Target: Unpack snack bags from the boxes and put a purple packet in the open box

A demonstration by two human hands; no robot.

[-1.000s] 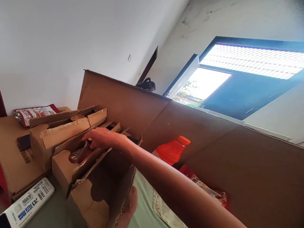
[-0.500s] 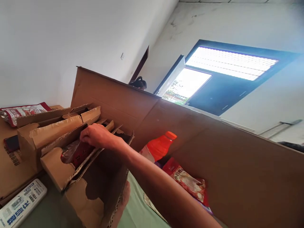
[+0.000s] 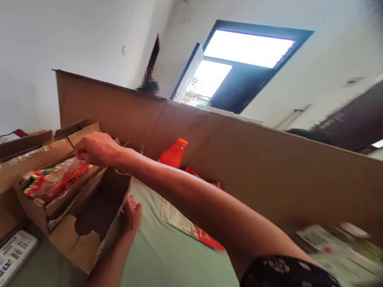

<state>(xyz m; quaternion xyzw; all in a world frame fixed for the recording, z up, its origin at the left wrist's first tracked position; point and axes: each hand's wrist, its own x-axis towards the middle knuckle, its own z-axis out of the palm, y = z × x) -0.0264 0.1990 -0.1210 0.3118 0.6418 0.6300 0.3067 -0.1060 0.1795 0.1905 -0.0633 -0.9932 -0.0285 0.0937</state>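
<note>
My right hand (image 3: 95,149) reaches across from the right, its fingers closed on the top of a red printed plastic packet (image 3: 72,175). The packet, partly see-through with yellow and green patches at its left end, sits tilted in a narrow compartment of a cut-open cardboard box (image 3: 76,235). Beside that compartment is a wider, shadowed one nearer to me. My left hand (image 3: 132,213) grips the box's right wall from outside, fingers curled at its cut edge. Part of the packet is hidden behind the box walls.
Behind the box rises a long cardboard panel (image 3: 254,167). An orange-capped bottle (image 3: 173,153) and a red packet (image 3: 209,239) are beyond my right forearm. A white printed box (image 3: 16,255) lies lower left on green cloth (image 3: 155,255). Blurred packages (image 3: 338,255) are at right.
My right hand has lifted the red packet, so more of it shows above the compartment. The view has swung right, and my left hand shows more fully beside the box.
</note>
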